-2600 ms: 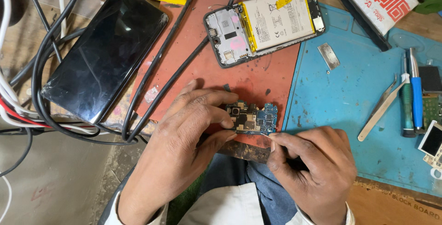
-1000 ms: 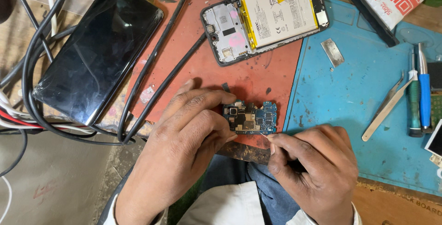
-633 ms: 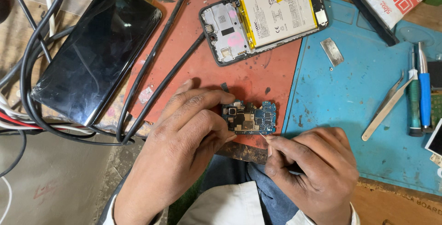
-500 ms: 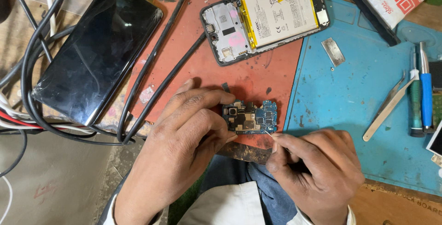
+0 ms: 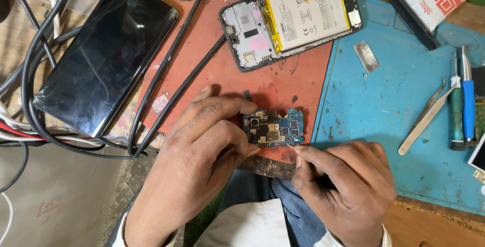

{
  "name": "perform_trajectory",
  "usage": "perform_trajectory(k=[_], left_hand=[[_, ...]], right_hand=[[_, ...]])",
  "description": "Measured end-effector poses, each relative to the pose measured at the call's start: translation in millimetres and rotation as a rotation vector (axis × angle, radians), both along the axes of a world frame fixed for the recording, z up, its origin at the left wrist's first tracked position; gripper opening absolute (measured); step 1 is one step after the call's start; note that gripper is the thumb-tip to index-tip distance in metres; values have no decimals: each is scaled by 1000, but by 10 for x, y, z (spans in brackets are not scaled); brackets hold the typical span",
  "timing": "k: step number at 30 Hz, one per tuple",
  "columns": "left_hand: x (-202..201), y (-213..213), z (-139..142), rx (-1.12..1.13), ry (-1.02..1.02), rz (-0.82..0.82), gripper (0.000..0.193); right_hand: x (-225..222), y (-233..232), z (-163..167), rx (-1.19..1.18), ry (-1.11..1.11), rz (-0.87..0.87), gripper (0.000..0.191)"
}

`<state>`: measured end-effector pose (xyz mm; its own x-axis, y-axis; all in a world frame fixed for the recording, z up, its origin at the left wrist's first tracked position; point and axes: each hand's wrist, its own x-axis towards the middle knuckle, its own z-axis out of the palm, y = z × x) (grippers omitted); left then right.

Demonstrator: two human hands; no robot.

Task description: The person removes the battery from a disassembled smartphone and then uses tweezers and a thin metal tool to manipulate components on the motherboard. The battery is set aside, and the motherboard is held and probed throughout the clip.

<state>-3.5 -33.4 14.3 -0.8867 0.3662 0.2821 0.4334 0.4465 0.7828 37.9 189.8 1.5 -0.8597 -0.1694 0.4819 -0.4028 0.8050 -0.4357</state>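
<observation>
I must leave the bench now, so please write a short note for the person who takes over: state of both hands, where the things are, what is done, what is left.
Left hand: fingers pin the small circuit board flat on the red mat.
Right hand: pinches a thin pointed tool, its tip at the board's lower right edge.
Opened phone, battery showing, lies on the red mat above the board. Intact black phone lies far left. Tweezers and screwdrivers rest on the blue mat.
Done: board is out of the phone.
Left: board is not yet refitted; the phone is open.

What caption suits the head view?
Left hand steadies a small circuit board while right hand probes its edge.
</observation>
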Motion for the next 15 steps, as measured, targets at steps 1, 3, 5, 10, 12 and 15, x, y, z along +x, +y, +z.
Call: perform_trajectory(k=[1,3,5,10,12,15], left_hand=[[3,-5,-2,2,4,-5,19],[7,-13,-11,7,16,-12,20],[-2,-19,-26,13,36,-19,21],[-3,-29,-42,12,23,-22,20],[-1,-33,-44,19,17,-25,20],[-1,-30,-53,24,11,-22,20]], right_hand=[[2,1,5,-7,-9,-6,26],[11,-4,18,-20,-29,-17,25],[33,-28,29,-89,-65,-75,24],[37,-59,33,-192,-122,-145,20],[26,-53,26,-157,-101,-127,22],[30,-39,12,-109,-68,-90,22]])
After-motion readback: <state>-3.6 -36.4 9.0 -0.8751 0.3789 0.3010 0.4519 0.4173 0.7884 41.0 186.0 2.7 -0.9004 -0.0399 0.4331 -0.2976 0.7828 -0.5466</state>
